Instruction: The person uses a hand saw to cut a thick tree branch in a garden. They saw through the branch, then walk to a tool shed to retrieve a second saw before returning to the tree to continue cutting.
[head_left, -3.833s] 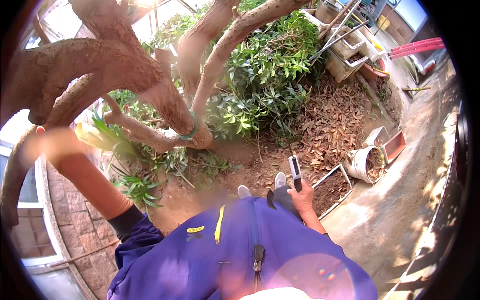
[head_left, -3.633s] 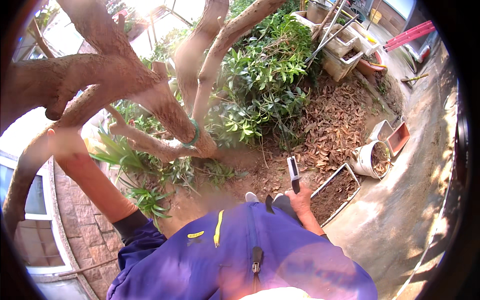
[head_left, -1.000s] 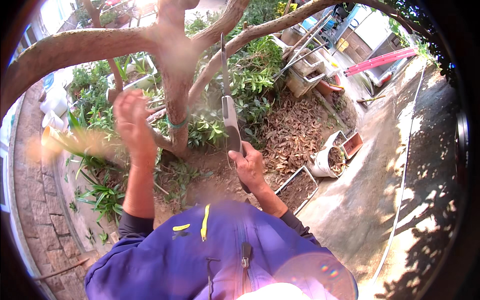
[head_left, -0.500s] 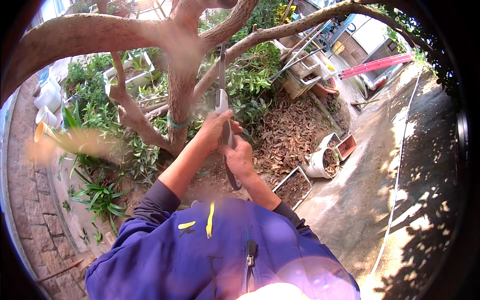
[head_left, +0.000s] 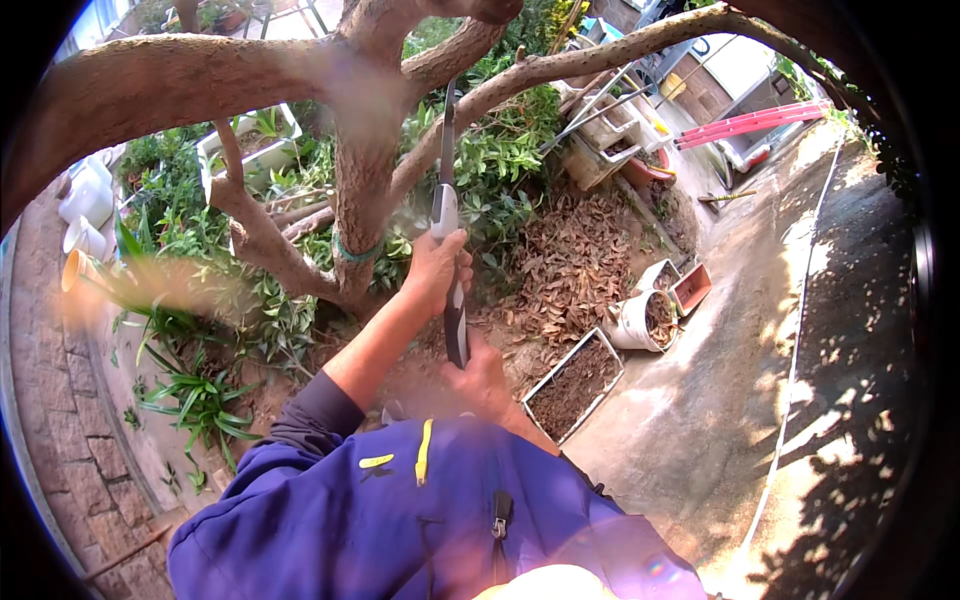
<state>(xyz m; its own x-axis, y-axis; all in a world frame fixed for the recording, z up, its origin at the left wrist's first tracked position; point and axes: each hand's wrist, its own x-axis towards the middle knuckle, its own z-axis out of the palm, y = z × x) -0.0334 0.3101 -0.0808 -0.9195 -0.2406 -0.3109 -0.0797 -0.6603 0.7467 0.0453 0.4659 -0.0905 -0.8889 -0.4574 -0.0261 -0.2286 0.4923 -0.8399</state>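
A hand saw with a long narrow blade (head_left: 447,140) and a grey-and-black handle points up between the tree trunk (head_left: 355,200) and a slanting branch (head_left: 495,92). My left hand (head_left: 435,270) is closed around the upper part of the handle, just below the grey section. Lower down, my right hand (head_left: 478,375) is closed on the bottom end of the same handle, slightly blurred. Whether the blade touches the bark, I cannot tell. A green band (head_left: 350,250) circles the trunk.
Leafy plants (head_left: 500,230) and dry leaves (head_left: 580,260) surround the tree. A soil-filled planter (head_left: 570,395), pots (head_left: 632,322) and stacked troughs (head_left: 595,150) stand to the right, beside a concrete strip (head_left: 720,390). A stone path (head_left: 90,440) runs at left; a pink ladder (head_left: 750,122) lies farther back.
My left hand has come from the branches onto the saw handle and closed. My right hand has slid down to the handle's lower end.
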